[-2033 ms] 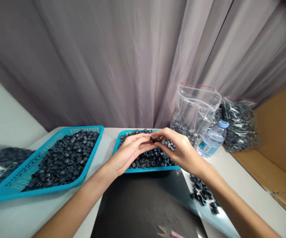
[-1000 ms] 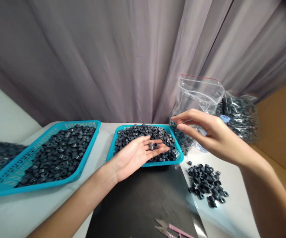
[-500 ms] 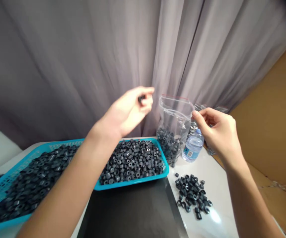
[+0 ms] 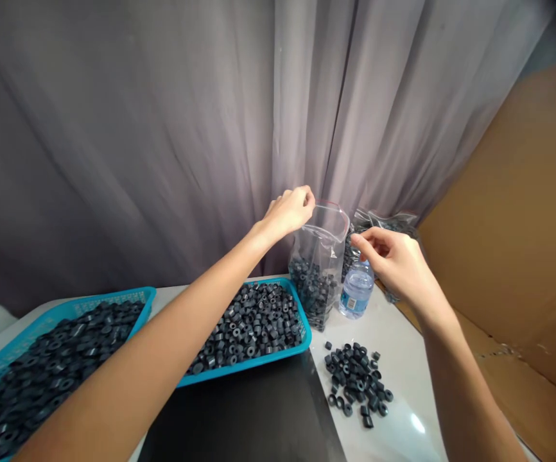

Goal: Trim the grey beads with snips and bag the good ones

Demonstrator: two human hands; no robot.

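A clear zip bag (image 4: 317, 273) stands upright at the back of the table, its lower part filled with small black rings. My left hand (image 4: 288, 212) is curled shut at the left edge of the bag's open mouth, and whatever is in its fingers is hidden. My right hand (image 4: 393, 262) pinches the mouth's right edge. Below my left forearm a small blue tray (image 4: 259, 367) holds many more black rings. A loose pile of rings (image 4: 356, 383) lies on the white table under my right forearm.
A larger blue tray (image 4: 119, 299) of rings sits at the left. A water bottle (image 4: 356, 292) and a second filled bag (image 4: 384, 224) stand right behind the open bag. A black mat (image 4: 249, 417) lies in front, brown cardboard (image 4: 499, 224) at the right, a grey curtain behind.
My left hand lifted off the small tray with a few rings and moved to the bag's mouth. My right hand took hold of the bag's rim. The view swung right.
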